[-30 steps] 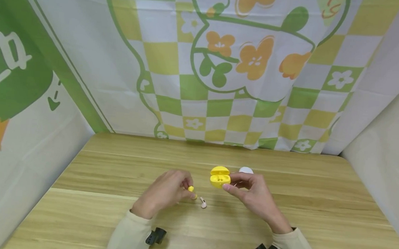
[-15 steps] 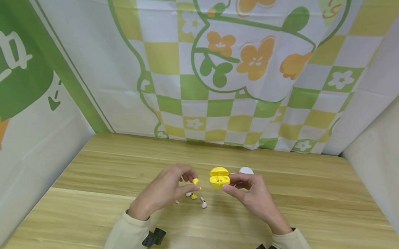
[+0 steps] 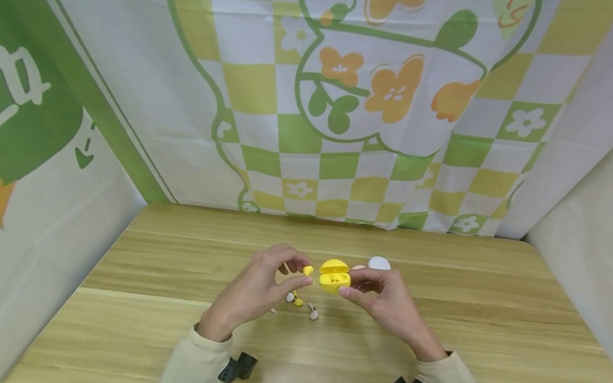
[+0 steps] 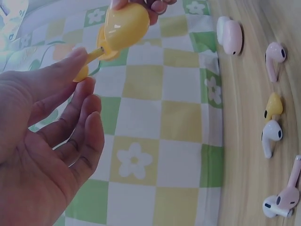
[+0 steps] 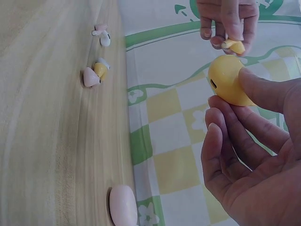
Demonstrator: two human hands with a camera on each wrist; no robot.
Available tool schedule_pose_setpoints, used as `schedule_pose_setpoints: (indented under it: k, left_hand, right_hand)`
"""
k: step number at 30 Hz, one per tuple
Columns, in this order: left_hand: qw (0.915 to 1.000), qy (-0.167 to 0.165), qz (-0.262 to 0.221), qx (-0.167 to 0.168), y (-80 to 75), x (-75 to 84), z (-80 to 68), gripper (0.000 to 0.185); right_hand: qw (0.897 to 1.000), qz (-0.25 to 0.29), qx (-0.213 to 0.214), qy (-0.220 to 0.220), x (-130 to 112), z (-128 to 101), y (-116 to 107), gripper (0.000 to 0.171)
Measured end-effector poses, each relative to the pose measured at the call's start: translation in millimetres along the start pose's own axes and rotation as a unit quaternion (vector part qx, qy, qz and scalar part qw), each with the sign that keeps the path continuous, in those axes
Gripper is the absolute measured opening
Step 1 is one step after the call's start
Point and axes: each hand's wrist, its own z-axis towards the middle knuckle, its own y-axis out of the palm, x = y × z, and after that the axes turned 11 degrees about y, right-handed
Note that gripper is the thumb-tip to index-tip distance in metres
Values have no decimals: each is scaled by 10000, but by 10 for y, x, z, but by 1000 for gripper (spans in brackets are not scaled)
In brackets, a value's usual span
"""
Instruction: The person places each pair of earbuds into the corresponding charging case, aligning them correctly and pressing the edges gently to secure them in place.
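My left hand (image 3: 260, 279) pinches a yellow earbud (image 3: 308, 270) between thumb and fingertips, just left of a yellow earbud case (image 3: 335, 277). My right hand (image 3: 389, 294) grips that case by its right side, above the table, with its lid up and the inside facing me. In the left wrist view the held earbud's stem (image 4: 95, 54) points at the case (image 4: 126, 27). A second yellow earbud (image 3: 298, 300) lies on the table below my left hand, with a white earbud (image 4: 271, 136) beside it and a pink earbud (image 3: 313, 312) to its right.
A white case (image 3: 379, 263) and a pink case (image 4: 233, 36) stand behind my right hand on the wooden table (image 3: 178, 254). Another pink earbud (image 4: 288, 195) lies across a white earbud (image 4: 270, 207). A checked cloth (image 3: 334, 158) hangs along the table's back edge.
My left hand has lifted the yellow earbud off the table and carried it up and right to the case. The right hand and case have shifted only slightly left.
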Motion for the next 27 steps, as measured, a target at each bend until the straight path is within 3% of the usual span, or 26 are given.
schedule_pose_setpoints:
  k: [14, 27]
  left_hand:
    - [9963, 667, 233, 499, 176, 74, 82, 25]
    - [9943, 751, 574, 495, 247, 86, 91, 23]
  right_hand:
    - [9990, -58, -229, -391, 7, -15, 34, 19]
    - [9979, -32, -348, -547, 1, -21, 50, 18]
